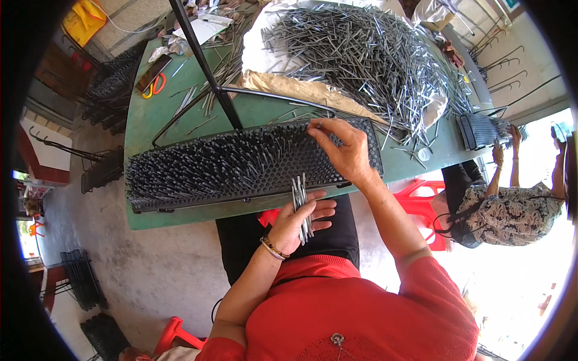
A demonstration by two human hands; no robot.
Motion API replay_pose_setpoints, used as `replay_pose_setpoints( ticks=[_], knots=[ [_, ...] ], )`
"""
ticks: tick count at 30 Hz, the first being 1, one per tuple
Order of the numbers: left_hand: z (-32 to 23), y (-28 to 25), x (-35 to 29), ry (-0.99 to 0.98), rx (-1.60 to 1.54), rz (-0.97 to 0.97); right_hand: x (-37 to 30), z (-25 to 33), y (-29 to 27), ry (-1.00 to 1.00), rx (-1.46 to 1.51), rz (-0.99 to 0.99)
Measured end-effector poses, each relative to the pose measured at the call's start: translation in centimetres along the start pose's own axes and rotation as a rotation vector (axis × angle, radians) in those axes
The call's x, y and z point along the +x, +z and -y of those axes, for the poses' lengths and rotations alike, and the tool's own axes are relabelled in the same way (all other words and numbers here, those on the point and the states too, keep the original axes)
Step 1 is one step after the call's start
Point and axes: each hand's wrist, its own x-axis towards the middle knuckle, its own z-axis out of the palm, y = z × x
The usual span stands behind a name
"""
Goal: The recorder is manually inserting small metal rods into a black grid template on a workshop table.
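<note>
Below the near edge of a black perforated rack (307,174), my left hand (291,224) is closed round a small bundle of thin grey metal rods (301,207), palm turned up. My right hand (344,144) is over the right part of the rack, thumb and forefinger pinched near its far edge. Whatever sits between those fingertips is too small to make out. Upright metal rods (198,162) crowd the holes in the rack's left and middle, while many holes towards the right show bare.
A large heap of loose rods (355,54) lies on paper sheeting at the table's far side. The rack's black metal frame (211,75) rises beyond it. Orange-handled scissors (158,84) rest on the green table (141,120). At the right, another person (506,210) works at a similar rack (475,132).
</note>
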Motion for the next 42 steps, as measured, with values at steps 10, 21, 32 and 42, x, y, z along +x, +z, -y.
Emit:
replay_pose_setpoints(
  ticks=[10, 21, 32, 42],
  knots=[
    [-0.2, 0.4, 0.1, -0.020, 0.019, 0.009, 0.1, -1.3, 0.0, 0.067, 0.101, -0.004],
    [0.0, 0.4, 0.2, -0.022, 0.020, 0.012, 0.6, -0.7, 1.2, -0.059, -0.008, 0.003],
    [-0.4, 0.1, 0.5, 0.017, -0.020, 0.012, -0.3, -1.6, 0.2, 0.061, 0.051, -0.061],
    [-0.1, -0.2, 0.4, -0.017, -0.018, -0.029, -0.8, -0.7, 0.0, 0.003, 0.037, -0.169]
  ],
)
